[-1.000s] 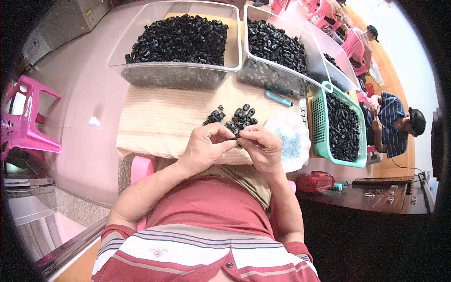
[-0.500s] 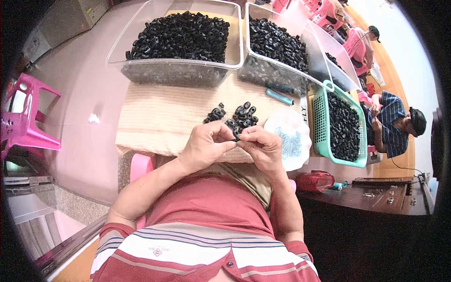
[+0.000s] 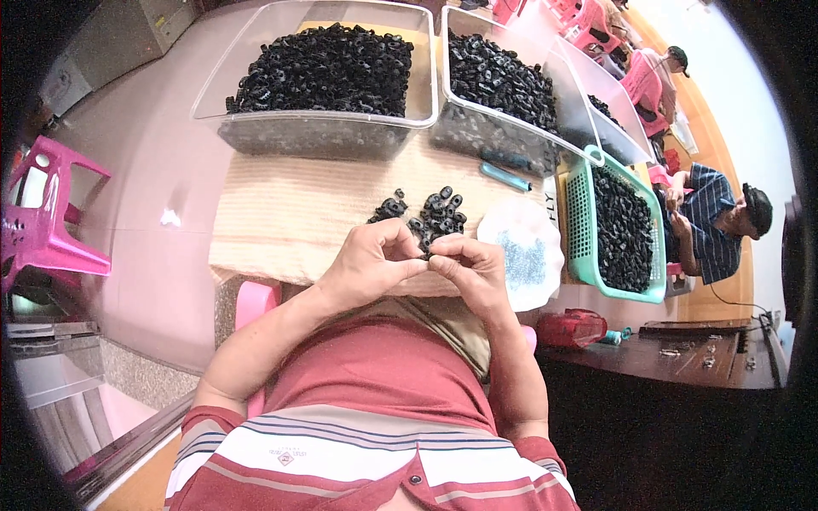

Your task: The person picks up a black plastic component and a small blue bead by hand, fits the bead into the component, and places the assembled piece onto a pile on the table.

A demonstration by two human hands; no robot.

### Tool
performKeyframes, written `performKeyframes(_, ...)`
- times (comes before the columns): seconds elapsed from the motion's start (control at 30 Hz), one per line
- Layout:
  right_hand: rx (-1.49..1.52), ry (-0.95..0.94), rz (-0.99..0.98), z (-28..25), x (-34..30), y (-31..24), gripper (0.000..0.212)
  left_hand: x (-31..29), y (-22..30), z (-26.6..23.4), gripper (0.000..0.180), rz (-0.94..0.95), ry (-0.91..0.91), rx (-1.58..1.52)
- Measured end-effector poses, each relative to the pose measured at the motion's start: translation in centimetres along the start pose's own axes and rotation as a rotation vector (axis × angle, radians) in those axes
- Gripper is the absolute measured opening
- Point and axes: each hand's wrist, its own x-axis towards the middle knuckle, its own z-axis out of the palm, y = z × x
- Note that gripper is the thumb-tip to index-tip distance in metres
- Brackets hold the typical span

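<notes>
My left hand (image 3: 371, 262) and my right hand (image 3: 474, 271) meet just in front of my lap, thumbs and fingertips pinched together. Between them they grip a small black plastic part (image 3: 425, 255), mostly covered by the fingers. Right beyond the fingertips, a loose pile of similar black parts (image 3: 443, 210) lies on the cream towel (image 3: 281, 217), with a smaller heap (image 3: 390, 209) to its left. Beside my right hand is a white wavy-edged plate (image 3: 516, 211) with many tiny light-blue pieces (image 3: 523, 259) on it.
A blue, stick-like tool (image 3: 505, 176) lies beyond the plate. Clear bins (image 3: 319, 119) of black parts stand at the back, a green basket (image 3: 581, 226) of them at right. Farther right sits a co-worker (image 3: 716, 217). A pink stool (image 3: 55, 209) is at far left.
Both hands stay in nearly the same place. The fingertips have closed in a little, and less of the small black part shows between them.
</notes>
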Motion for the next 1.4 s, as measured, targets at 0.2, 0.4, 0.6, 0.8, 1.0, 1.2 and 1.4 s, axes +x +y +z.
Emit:
performKeyframes(0.2, -0.238, 0.084, -0.304, 1.4, -0.3, -0.6, 0.018, 0.3, -0.5, 0.0, 0.014, -0.018, 0.022, -0.078)
performKeyframes(0.4, -0.407, 0.129, -0.374, 2.1, -0.3, -1.0, 0.022, 0.3, -0.9, 0.3, 0.015, -0.035, 0.027, -0.148)
performKeyframes(0.6, -0.238, 0.16, -0.326, 1.6, -0.5, 0.5, 0.021, 0.3, -1.3, 0.5, 0.015, -0.014, 0.056, -0.135)
performKeyframes(0.8, -0.237, 0.159, -0.258, 1.5, -0.6, 0.0, 0.019, 0.2, -1.3, 0.4, 0.016, 0.011, 0.081, -0.028)
performKeyframes(1.0, -0.263, 0.136, -0.233, 1.2, -0.5, -0.1, 0.016, 0.1, -1.2, 0.6, 0.017, 0.013, 0.049, 0.036)
performKeyframes(1.2, -0.214, 0.128, -0.206, 0.9, -0.6, 0.2, 0.016, 0.0, -0.9, 0.6, 0.017, 0.004, 0.04, 0.012)
performKeyframes(1.4, -0.077, 0.107, -0.126, 0.9, -0.8, 0.2, 0.012, -0.2, 0.0, 0.4, 0.017, 0.045, 0.019, 0.101)
